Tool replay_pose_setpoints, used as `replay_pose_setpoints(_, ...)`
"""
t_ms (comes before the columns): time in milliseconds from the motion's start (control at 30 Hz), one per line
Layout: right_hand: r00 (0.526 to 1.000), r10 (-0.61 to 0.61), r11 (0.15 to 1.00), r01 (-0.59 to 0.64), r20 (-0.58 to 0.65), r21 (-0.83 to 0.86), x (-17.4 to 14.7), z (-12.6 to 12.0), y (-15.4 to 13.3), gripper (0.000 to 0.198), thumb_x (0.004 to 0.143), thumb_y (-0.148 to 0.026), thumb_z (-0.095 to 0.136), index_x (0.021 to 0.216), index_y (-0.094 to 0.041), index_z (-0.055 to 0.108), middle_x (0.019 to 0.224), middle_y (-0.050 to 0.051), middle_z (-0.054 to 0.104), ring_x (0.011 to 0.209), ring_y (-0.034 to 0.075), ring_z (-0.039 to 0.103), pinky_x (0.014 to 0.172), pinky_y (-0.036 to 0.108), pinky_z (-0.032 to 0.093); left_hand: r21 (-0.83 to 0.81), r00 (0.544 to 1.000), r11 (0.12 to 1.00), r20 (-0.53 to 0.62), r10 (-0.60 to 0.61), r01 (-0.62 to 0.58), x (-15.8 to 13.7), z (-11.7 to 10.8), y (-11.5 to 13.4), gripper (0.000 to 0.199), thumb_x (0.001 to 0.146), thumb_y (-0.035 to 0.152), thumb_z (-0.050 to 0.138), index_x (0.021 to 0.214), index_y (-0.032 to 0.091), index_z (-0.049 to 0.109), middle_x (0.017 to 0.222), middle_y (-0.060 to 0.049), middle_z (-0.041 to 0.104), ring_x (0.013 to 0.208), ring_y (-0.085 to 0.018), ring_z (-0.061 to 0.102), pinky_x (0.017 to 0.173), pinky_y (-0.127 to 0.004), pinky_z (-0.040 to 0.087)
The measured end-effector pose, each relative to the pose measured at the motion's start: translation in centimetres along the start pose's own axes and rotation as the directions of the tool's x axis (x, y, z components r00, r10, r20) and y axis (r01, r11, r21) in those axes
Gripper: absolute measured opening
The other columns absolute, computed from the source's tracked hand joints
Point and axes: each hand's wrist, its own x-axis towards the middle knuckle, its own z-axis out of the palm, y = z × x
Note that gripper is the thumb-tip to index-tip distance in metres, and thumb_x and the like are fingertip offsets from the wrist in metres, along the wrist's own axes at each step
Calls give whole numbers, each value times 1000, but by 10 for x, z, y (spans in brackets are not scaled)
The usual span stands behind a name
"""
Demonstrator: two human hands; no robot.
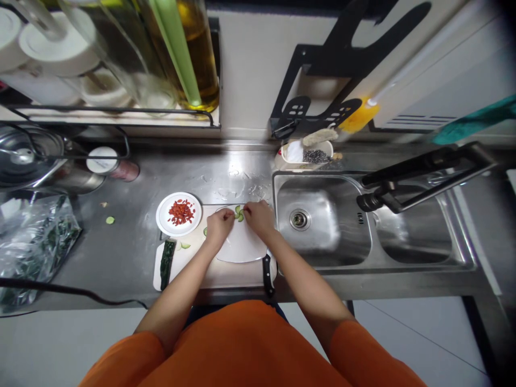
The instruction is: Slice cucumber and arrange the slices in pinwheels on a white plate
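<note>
A small fan of green cucumber slices (239,214) lies near the far rim of a white plate (241,246). My left hand (220,228) is at the left of the slices, its fingertips pinched together; what they hold is too small to tell. From the right, my right hand (259,217) pinches at the edge of a cucumber slice. Under the plate is a white cutting board (217,277). At its left end rests a dark green cucumber piece (166,263), with loose cut pieces (184,245) beside it. A black-handled knife (267,274) lies at the right end, its blade hidden.
A white dish (160,219) of red goji berries (181,212) overlaps the board's far left corner. To the right are the steel sink (322,252) and dark faucet (387,188). A plastic bag (36,242), a lidded jar (107,161) and a cucumber end (110,220) are left.
</note>
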Motion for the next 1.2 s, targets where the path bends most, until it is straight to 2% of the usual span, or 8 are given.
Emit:
replay_pose_setpoints(367,999,-33,996,30,-30,-82,-3,3,-2,22,91,-31,43,95,-21,63,99,7,67,102,26,44,76,34,30,130,971,969,-88,221,-209,1,12,-10,15,76,17,53,78,19,68,77,-3,67,77,-18,59,74,-27,43)
replay_pose_setpoints(600,999,-33,994,31,-25,-103,-4,4,-2,23,92,-31,42,98,-21,62,100,9,65,103,26,43,77,34,29,166,966,961,-97,240,-222,0,14,-11,13,78,18,52,80,19,65,76,-4,65,77,-18,58,74,-28,43)
replay_pose_setpoints(833,998,-11,998,8,-55,-55,-6,4,0,23,92,-30,41,95,-22,62,97,7,65,101,24,43,75,33,29,133,968,969,-109,225,-210,-1,13,-8,11,78,19,54,78,19,64,74,-3,64,74,-17,57,72,-28,43)
replay_pose_setpoints(933,997,22,1000,-23,-69,-7,-10,-1,4,23,91,-29,41,94,-23,63,95,5,65,100,23,44,75,32,29,125,969,973,-129,209,-193,-4,3,-6,13,79,22,54,82,18,66,76,-4,66,74,-17,58,72,-28,43)
replay_pose_setpoints(1033,996,59,997,-56,-69,48,-19,-6,9,22,90,-27,42,94,-24,64,95,4,66,100,23,45,74,32,29,142,965,972,-160,209,-187,-10,-18,-11,17,81,26,53,87,18,67,79,-5,67,76,-18,60,73,-28,44)
replay_pose_setpoints(1200,992,125,988,-123,-20,92,-48,-9,10,22,89,-26,44,95,-24,65,92,4,67,101,23,47,72,31,30,223,970,968,-182,158,-116,-34,-57,-38,24,81,28,51,93,18,68,82,-6,69,76,-19,61,75,-29,46)
